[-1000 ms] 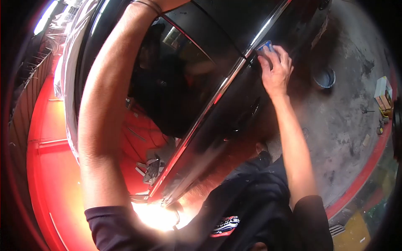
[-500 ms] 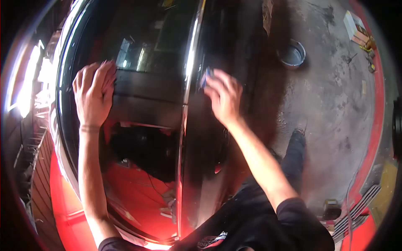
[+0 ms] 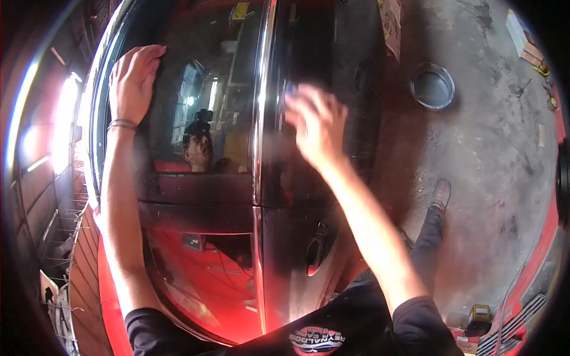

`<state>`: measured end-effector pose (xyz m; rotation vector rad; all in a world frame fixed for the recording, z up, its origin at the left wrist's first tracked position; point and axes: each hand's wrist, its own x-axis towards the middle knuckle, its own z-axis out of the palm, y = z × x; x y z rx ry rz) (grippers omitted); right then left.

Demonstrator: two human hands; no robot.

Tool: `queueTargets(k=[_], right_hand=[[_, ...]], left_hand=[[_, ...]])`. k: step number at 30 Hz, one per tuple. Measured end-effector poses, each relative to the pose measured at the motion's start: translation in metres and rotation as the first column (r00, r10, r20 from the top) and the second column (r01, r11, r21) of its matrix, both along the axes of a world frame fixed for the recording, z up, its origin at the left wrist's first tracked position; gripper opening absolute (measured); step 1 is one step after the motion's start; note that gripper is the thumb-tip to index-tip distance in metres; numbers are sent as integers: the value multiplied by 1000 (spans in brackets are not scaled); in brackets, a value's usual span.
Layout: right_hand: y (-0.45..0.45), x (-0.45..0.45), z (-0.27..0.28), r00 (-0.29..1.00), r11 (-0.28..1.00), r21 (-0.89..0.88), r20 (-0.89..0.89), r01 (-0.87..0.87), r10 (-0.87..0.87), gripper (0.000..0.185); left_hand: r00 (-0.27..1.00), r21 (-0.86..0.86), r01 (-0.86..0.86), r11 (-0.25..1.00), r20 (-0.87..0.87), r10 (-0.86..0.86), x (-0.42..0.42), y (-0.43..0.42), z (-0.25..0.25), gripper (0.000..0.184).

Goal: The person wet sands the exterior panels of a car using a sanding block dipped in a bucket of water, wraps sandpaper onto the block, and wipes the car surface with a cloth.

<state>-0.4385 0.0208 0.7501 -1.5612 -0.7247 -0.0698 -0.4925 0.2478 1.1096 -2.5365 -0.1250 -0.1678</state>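
My left hand (image 3: 133, 83) lies open, fingers together and stretched out, along the roof edge above the side window (image 3: 172, 98) of a dark, glossy car. Bright chrome trim (image 3: 259, 124) runs along the bottom of the glass. Just below that trim, my right hand (image 3: 319, 124) rests against the dark door panel (image 3: 282, 249), blurred by motion. A small blue pad (image 3: 291, 89) shows at its fingertips, mostly hidden under the fingers. Nearer my body, a door handle (image 3: 316, 252) sits on the panel.
On the concrete floor to the right stands a round bucket (image 3: 452, 89). A box (image 3: 522, 38) is farther off, near a red floor stripe (image 3: 531, 267). My shoe (image 3: 442, 193) is on the floor beside the car. Metal strips (image 3: 516, 326) lie at lower right.
My view has shifted along the car, showing more door handle and window. My left hand sits farther forward along the roof edge. My right hand remains beside the trim with the pad.
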Motion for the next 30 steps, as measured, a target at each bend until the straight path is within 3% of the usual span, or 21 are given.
queueTargets(k=[3, 7, 8, 9, 11, 14, 16, 18, 21, 24, 26, 29, 30], right_hand=[[34, 38, 15, 998, 995, 82, -28, 64, -62, 38], [-33, -56, 0, 988, 992, 30, -92, -125, 128, 50], [-49, -59, 10, 977, 980, -45, -100, -196, 191, 47], [-38, -47, 7, 983, 985, -12, -70, -171, 170, 46], [9, 5, 4, 995, 993, 73, -38, -93, 96, 42], [108, 140, 28, 996, 995, 44, 3, 94, -95, 29], [145, 194, 30, 992, 992, 33, 2, 125, -125, 27], [133, 174, 32, 988, 981, 122, -32, 151, -148, 26], [54, 66, 16, 999, 985, 169, -26, -20, 25, 39], [-4, 22, 14, 969, 972, 10, -71, -235, 235, 50], [57, 72, 1, 996, 988, 126, -26, -86, 89, 53], [160, 227, 34, 993, 993, -70, -65, 96, -100, 33], [192, 270, 31, 987, 986, 50, -40, 156, -155, 30]], left_hand=[[998, 29, 54, 998, -31, -53, 1, 10, 10, 40], [999, 86, 30, 996, -28, -27, 5, 13, 8, 35], [999, 121, 28, 992, -32, -24, 6, 12, 9, 34], [1000, 98, -12, 995, -23, 14, 7, 13, 8, 32], [999, 122, -30, 992, -21, 33, 10, 10, 7, 33], [998, 139, -61, 988, -25, 65, 10, 10, 9, 36], [996, 130, -84, 988, -17, 87, 10, 11, 9, 38], [994, 114, -105, 988, 22, 103, 9, 12, 7, 41], [992, 99, -122, 988, 7, 122, 9, 11, 10, 44], [990, 117, -142, 983, 16, 141, 10, 12, 9, 44], [986, 108, -168, 980, 6, 168, 10, 10, 10, 44], [985, 117, -173, 978, -4, 175, 5, 18, 10, 44], [983, 122, -179, 976, -6, 181, 5, 21, 11, 44]])
